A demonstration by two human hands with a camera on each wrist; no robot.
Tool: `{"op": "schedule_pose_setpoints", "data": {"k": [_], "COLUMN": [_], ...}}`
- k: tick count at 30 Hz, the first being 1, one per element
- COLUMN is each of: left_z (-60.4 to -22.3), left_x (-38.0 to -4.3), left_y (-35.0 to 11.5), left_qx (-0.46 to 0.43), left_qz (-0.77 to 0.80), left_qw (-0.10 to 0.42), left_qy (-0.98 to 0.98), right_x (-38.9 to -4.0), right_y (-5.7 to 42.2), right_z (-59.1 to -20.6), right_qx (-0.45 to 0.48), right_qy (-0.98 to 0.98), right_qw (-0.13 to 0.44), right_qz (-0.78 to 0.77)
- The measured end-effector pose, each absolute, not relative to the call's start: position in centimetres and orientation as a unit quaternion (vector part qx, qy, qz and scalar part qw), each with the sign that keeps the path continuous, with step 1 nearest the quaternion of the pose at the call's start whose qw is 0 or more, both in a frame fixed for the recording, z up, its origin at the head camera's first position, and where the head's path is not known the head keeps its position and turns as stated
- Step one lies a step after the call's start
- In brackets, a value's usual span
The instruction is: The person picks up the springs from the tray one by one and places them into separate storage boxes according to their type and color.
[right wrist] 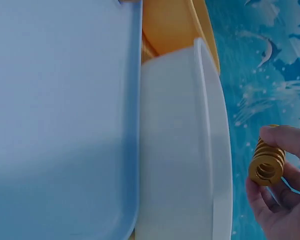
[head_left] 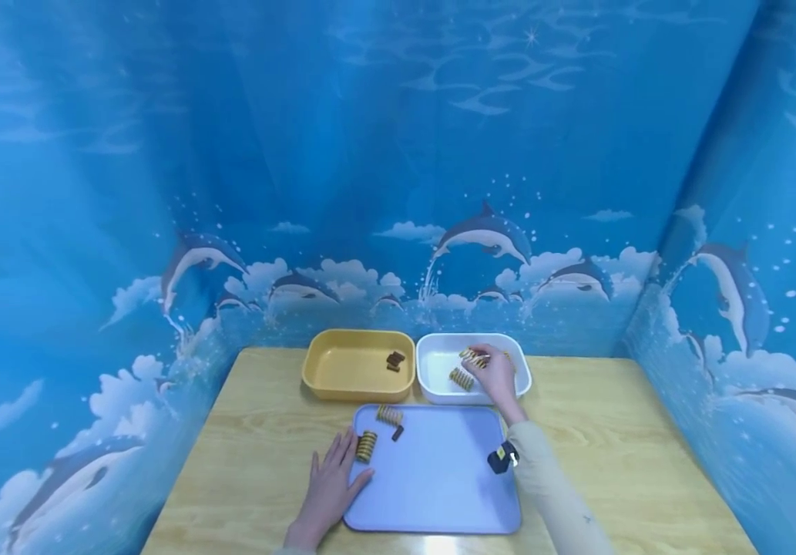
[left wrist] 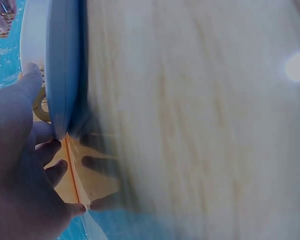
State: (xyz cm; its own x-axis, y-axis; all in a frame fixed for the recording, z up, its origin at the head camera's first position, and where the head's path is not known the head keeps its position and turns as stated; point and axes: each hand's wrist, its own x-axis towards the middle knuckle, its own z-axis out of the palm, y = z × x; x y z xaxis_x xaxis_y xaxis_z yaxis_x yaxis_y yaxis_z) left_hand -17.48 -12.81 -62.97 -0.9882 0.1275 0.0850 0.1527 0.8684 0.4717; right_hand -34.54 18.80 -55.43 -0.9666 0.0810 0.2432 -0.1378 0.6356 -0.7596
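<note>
In the head view, my right hand [head_left: 497, 378] is over the white bin [head_left: 425, 385] and pinches a yellow coil spring [head_left: 474, 358]. The right wrist view shows this spring [right wrist: 266, 160] end-on between thumb and fingers. Inside the white bin lies another yellow spring [head_left: 461, 378]. My left hand [head_left: 328, 489] rests at the left edge of the pale blue tray [head_left: 439, 478], its fingers extended. Near its fingertips, a yellow spring [head_left: 366, 446] lies on the tray. A second spring [head_left: 389, 415] and a small dark brown piece [head_left: 398, 433] lie near the tray's upper left corner.
A yellow bin [head_left: 328, 374] stands left of the white one, with several small dark brown pieces [head_left: 394, 360] at its right side. Both bins stand behind the tray on a wooden table [head_left: 252, 462]. Blue dolphin-print curtains [head_left: 356, 193] surround the table's back and sides.
</note>
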Motion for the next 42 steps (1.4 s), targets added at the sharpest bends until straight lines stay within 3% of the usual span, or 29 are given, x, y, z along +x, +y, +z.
{"op": "schedule_pose_setpoints", "data": {"k": [16,34,42], "left_z": [-63.0,-63.4,-63.7], "left_x": [-17.2,-17.3,-17.4], "left_y": [-12.7,-12.7,-12.9], "left_qx": [-0.076,-0.080,-0.081], "left_qz": [-0.243,-0.246,-0.237], "left_qw": [0.026,0.027,0.036], "left_qy": [-0.967,-0.966,-0.968], "right_x": [-38.4,-38.2,-36.8], "right_y": [18.7,19.2,19.5], "right_z": [-57.5,-59.0,-57.4], "right_qx": [-0.038,-0.045,-0.061], "right_qy": [-0.942,-0.958,-0.921], "right_qw": [0.029,0.070,0.147], "right_qz": [0.333,0.276,0.356]}}
